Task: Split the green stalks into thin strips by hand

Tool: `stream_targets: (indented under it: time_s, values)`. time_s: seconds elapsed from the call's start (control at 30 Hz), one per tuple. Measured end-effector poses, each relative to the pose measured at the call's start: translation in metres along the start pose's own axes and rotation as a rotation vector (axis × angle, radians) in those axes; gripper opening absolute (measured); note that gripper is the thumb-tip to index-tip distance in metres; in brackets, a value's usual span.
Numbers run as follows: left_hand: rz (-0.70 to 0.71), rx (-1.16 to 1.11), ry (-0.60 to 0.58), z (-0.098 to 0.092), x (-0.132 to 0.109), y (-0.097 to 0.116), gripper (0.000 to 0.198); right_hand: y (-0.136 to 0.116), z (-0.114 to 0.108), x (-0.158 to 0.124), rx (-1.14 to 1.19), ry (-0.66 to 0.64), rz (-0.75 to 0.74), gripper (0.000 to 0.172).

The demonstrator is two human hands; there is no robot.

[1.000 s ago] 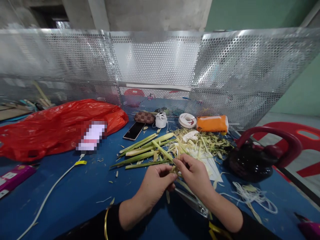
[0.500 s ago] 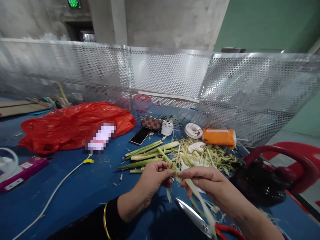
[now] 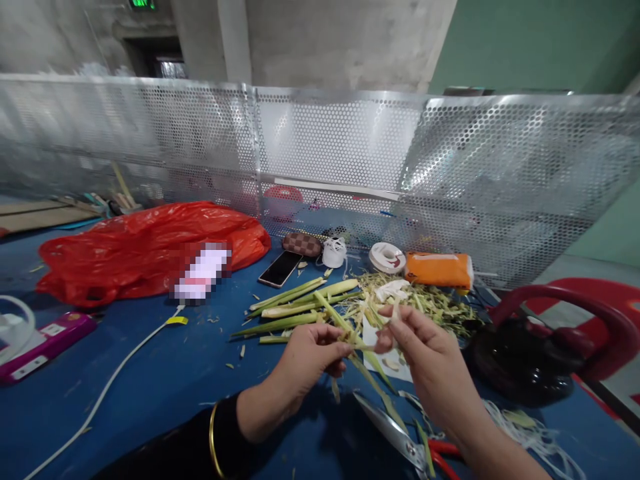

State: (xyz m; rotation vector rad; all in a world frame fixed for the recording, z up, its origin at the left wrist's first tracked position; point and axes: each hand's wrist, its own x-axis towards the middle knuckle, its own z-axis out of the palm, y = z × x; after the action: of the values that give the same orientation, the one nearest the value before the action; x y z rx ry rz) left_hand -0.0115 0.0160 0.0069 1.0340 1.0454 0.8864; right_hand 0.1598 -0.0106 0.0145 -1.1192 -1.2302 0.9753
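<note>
We have long, tapered green stalks (image 3: 285,324) before us. Our left fingers (image 3: 336,351) pinch a fibrous pale-green strip (image 3: 365,347), our right fingers (image 3: 407,337) a thin whitish shred (image 3: 397,309).

We make out EXIT on the green lit sign (image 3: 143,4), partly cut off by the top edge. We see markings on the white roll (image 3: 385,269) and the orange packet (image 3: 439,271), too small to read; pixelation hides the lit phone's screen (image 3: 203,273).
</note>
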Motion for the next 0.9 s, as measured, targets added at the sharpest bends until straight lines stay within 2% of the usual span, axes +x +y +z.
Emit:
stream_targets:
  time_s: [0.07, 0.2, 0.4, 0.5, 0.7, 0.9]
  values:
    - [0.007, 0.002, -0.007, 0.0, 0.0, 0.0, 0.016, 0.0, 0.003, 0.001, -0.108, -0.027, 0.021, 0.022]
    - [0.021, 0.011, -0.003, 0.001, 0.001, 0.0, 0.018, -0.002, 0.005, 0.0, -0.394, -0.076, -0.07, 0.034]
    - [-0.006, 0.036, 0.027, 0.002, 0.002, 0.0, 0.019, -0.003, 0.006, -0.004, -0.598, -0.116, -0.026, 0.023]
    - [0.009, 0.049, 0.031, 0.004, 0.001, 0.0, 0.019, -0.001, 0.006, -0.005, -0.704, -0.13, -0.069, 0.018]
    - [0.044, 0.095, 0.035, 0.004, 0.0, -0.003, 0.015, -0.001, 0.008, -0.01, -0.785, -0.1, -0.097, 0.017]
    - [0.05, 0.091, 0.023, 0.004, 0.001, -0.005, 0.014, 0.0, 0.009, -0.011, -0.832, -0.093, -0.292, 0.014]
